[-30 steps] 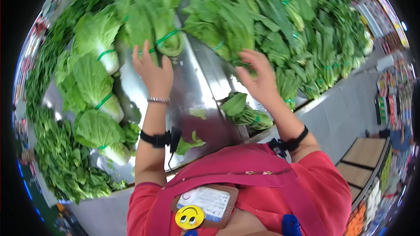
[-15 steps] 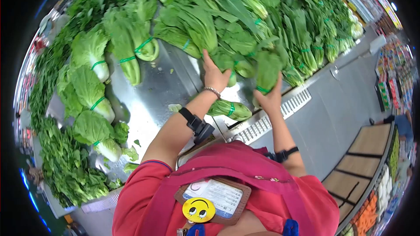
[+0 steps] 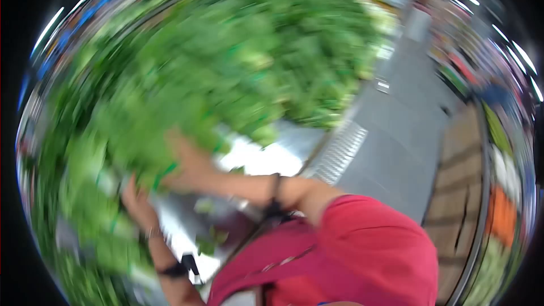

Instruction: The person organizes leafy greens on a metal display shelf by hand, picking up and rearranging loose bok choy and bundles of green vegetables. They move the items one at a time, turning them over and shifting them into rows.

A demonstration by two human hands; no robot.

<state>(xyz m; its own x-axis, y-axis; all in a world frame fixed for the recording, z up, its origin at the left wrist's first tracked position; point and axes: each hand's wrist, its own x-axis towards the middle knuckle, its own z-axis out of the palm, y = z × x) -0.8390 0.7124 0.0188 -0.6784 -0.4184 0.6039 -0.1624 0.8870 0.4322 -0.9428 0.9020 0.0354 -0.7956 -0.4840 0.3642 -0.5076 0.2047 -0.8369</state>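
The view is smeared by motion. My left hand (image 3: 137,201) reaches up at the lower left, beside pale-stemmed leafy greens (image 3: 85,175); its fingertips blur into them. Close to its right, my right hand (image 3: 190,164) lies at the lower edge of a green leafy bundle (image 3: 156,136) with a green tie. What the fingers of either hand hold is not clear. A metal counter (image 3: 263,158) shows to the right of my hands, with loose leaves lower down.
More tied greens (image 3: 317,51) are heaped across the top. A perforated metal strip (image 3: 343,150) edges the counter, with grey floor (image 3: 391,153) beyond. A wooden-slatted stand (image 3: 453,187) and carrots (image 3: 502,214) are at the right.
The view has turned. Both hands have moved left across the counter, and my right arm now stretches across in front of me. The smaller bundle near the counter's front edge is no longer seen there.
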